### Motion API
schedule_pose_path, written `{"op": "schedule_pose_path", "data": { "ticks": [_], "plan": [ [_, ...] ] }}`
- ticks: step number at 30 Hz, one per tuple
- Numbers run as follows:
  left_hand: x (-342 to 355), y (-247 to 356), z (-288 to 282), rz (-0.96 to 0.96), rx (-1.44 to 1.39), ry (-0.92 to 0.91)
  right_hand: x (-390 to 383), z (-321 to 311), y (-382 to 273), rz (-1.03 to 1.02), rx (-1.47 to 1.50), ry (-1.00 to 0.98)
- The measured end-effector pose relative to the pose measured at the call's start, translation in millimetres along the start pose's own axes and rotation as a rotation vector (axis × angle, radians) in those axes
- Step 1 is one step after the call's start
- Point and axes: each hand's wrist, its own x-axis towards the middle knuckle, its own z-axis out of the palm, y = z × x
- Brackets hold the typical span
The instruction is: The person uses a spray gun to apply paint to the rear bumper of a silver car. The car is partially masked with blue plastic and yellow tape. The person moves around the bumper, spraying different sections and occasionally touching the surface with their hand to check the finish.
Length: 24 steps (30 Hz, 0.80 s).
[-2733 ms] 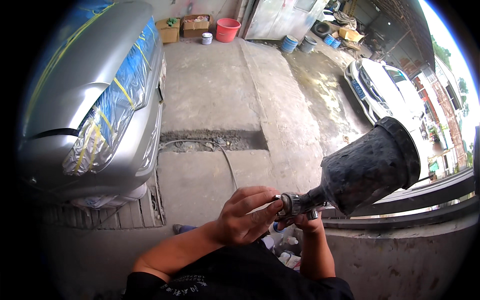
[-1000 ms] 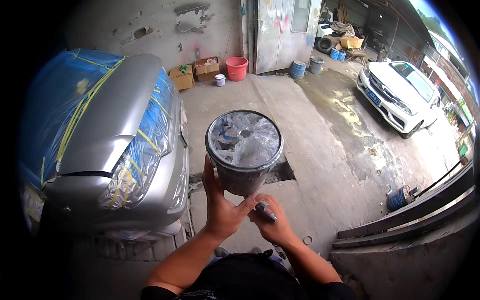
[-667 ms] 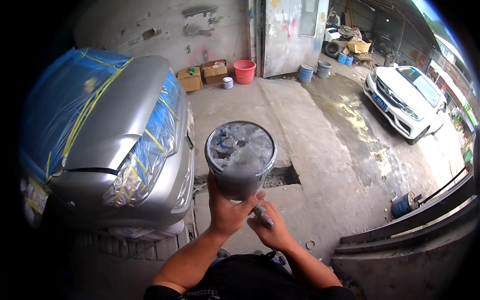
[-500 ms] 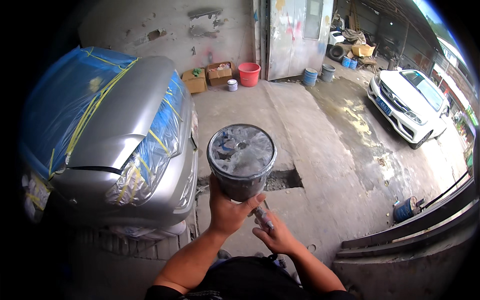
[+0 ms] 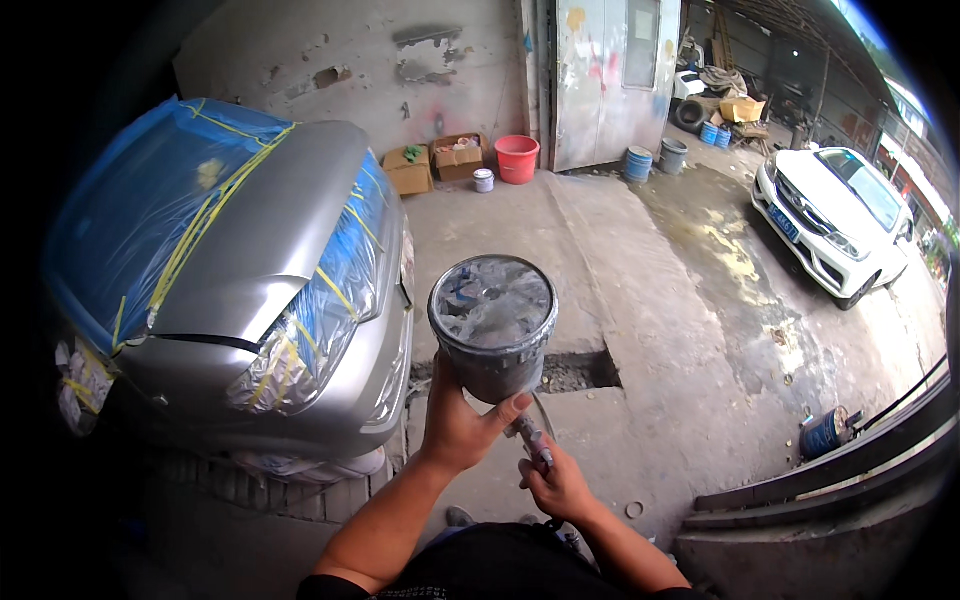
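Head view, looking down past both forearms. Near the centre, a paint spray gun's cup [image 5: 492, 325]: a dark, paint-crusted round pot with a cloudy grey lid facing up toward the camera. Long axis close to upright, lid end tilted slightly toward the viewer, narrow end running down and right into the metal gun body [image 5: 530, 437]. Left hand [image 5: 460, 425] cupped under and around the lower left side of the cup, fingers curled against its wall, thumb tip pressed on the lower right edge. Right hand [image 5: 556, 487] just below and right of it, fingers closed tight round the gun body, which sticks up out of the fist toward the cup.

Behind and left, a silver car [image 5: 270, 300] with blue masking film and yellow tape over windscreen and headlights. Concrete floor [image 5: 640, 300] beneath, with a shallow broken pit just behind the cup. Farther back, cardboard boxes [image 5: 435, 165] and a red bucket [image 5: 517, 158] against a wall. At right, a white car [image 5: 835, 220], well apart.
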Motion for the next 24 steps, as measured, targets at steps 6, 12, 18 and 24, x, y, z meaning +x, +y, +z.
{"op": "schedule_pose_path", "data": {
  "ticks": [6, 12, 18, 24],
  "plan": [
    [-8, 18, -13, 0.289, 0.399, 0.33, 6, 2, 5, -0.044, -0.021, 0.112],
    [12, 34, -12, 0.352, 0.428, 0.329, 16, 6, 18, -0.175, -0.099, 0.182],
    [19, 38, -13, 0.339, 0.531, 0.362, 20, 10, 28, -0.302, -0.198, 0.275],
    [22, 43, -16, 0.376, 0.709, 0.359, 16, 12, 20, -0.382, -0.326, 0.337]
  ]
}}
